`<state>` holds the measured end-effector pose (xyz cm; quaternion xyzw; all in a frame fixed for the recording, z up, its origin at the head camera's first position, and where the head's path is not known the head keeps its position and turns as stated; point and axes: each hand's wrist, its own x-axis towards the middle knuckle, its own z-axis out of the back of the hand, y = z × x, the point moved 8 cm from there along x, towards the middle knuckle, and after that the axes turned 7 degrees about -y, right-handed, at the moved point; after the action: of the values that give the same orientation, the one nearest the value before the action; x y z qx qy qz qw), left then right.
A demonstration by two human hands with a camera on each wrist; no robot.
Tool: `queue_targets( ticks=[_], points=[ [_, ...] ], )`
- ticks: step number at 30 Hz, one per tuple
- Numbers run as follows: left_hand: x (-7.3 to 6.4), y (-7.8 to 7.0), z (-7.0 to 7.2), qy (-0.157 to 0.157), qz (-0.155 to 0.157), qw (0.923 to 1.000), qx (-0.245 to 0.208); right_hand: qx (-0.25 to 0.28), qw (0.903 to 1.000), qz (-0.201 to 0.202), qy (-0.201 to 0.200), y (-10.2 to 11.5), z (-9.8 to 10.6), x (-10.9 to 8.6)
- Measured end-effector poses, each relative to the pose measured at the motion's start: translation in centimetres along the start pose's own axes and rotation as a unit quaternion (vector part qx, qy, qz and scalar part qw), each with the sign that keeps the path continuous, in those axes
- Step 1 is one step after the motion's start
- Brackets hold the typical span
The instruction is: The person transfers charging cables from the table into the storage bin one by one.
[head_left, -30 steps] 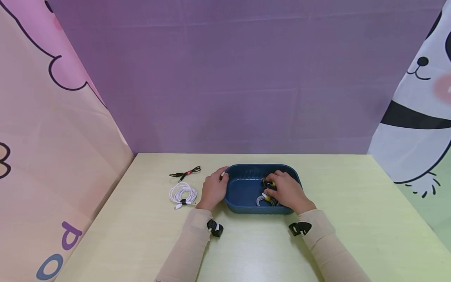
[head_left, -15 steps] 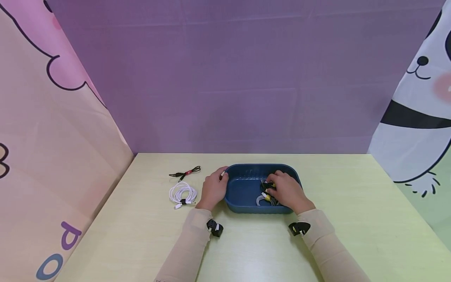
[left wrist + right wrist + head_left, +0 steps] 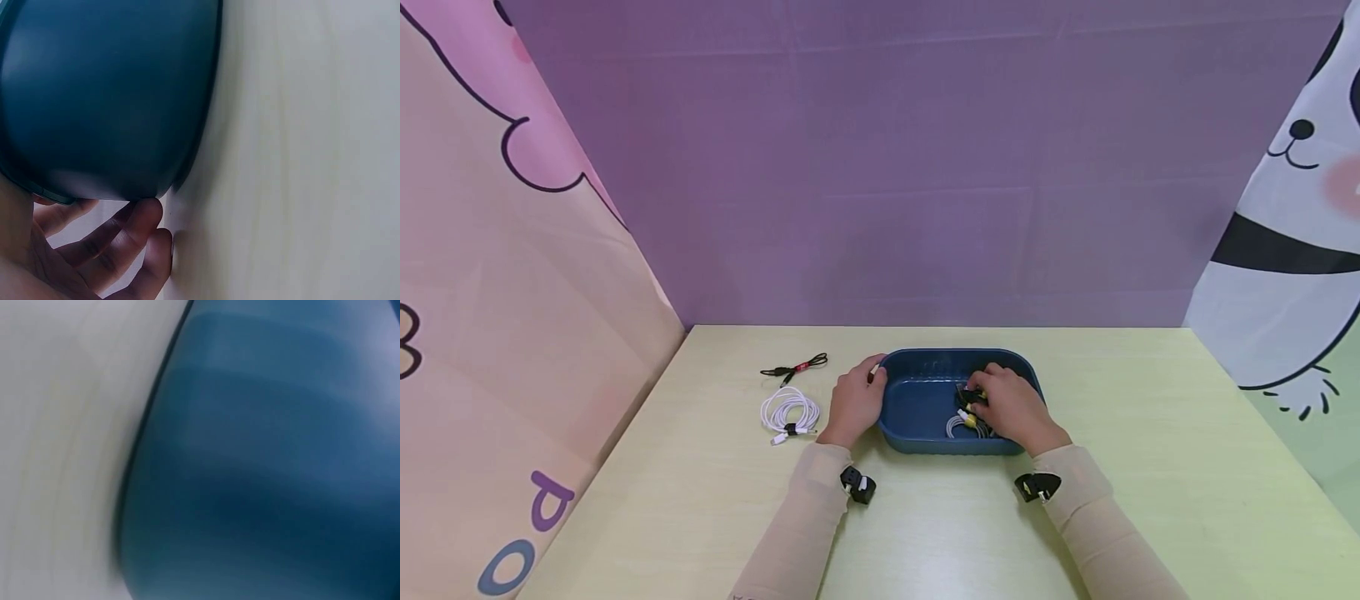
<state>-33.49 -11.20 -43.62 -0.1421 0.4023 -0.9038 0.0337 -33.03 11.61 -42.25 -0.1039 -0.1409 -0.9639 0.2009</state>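
A blue plastic bin stands on the table, longer from left to right. My left hand holds its left end, thumb at the rim. In the left wrist view, the fingertips bend against the bin's outer wall. My right hand reaches over the right side into the bin and pinches a black cable with yellow parts, partly hidden under the fingers. Just below that lies a coiled grey cable with a yellow tie. Only the bin's outside shows in the right wrist view.
Left of the bin, a white coiled cable with a black strap lies on the pale table. Behind it is a thin black cable with a red tie. A purple cloth wall rises at the table's back edge.
The right fingers have shifted slightly on the black cable, which sits a little lower in the bin than a second ago. The left hand and the bin stay in place.
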Motion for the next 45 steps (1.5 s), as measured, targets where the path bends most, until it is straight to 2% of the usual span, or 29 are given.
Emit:
queue_targets(
  ticks=[6,14,18,22,25,28,30,32,35,41,45],
  points=[
    [0.0,-0.1,0.1,-0.002,0.0,1.0,-0.002,0.0,0.9993,0.02,-0.033,0.3,0.5,0.0],
    [0.0,-0.1,0.1,-0.005,0.001,1.0,-0.002,0.064,0.9903,0.017,-0.122,0.0,2.5,0.0],
    [0.0,-0.1,0.1,-0.005,0.0,1.0,-0.003,0.096,0.9823,-0.017,-0.16,-1.6,3.9,0.0],
    [0.0,-0.1,0.1,-0.005,-0.002,1.0,-0.002,0.143,0.9703,-0.084,-0.176,-4.7,4.7,-0.2],
    [0.0,-0.1,0.1,-0.006,0.0,1.0,-0.002,0.188,0.9618,-0.129,-0.152,-7.5,4.2,-0.4],
    [0.0,-0.1,0.1,-0.006,0.002,1.0,-0.002,0.225,0.9589,-0.153,-0.081,-9.6,2.6,-0.6],
    [0.1,-0.1,0.1,-0.005,0.001,1.0,-0.002,0.254,0.9536,-0.159,-0.029,-10.4,1.5,-0.8],
    [0.1,-0.2,0.1,-0.004,-0.001,1.0,-0.002,0.282,0.9456,-0.162,0.009,-10.9,0.7,-1.0],
    [0.1,-0.2,0.0,-0.003,-0.003,1.0,-0.002,0.322,0.9311,-0.167,0.037,-11.2,0.0,-1.3],
    [0.1,-0.1,0.0,0.0,0.009,1.0,-0.004,0.368,0.9052,-0.185,0.105,-11.4,-1.2,-1.7],
    [0.1,0.0,0.1,0.002,0.015,0.9998,-0.011,0.385,0.8952,-0.191,0.117,-11.9,-1.8,-1.8]
  ],
)
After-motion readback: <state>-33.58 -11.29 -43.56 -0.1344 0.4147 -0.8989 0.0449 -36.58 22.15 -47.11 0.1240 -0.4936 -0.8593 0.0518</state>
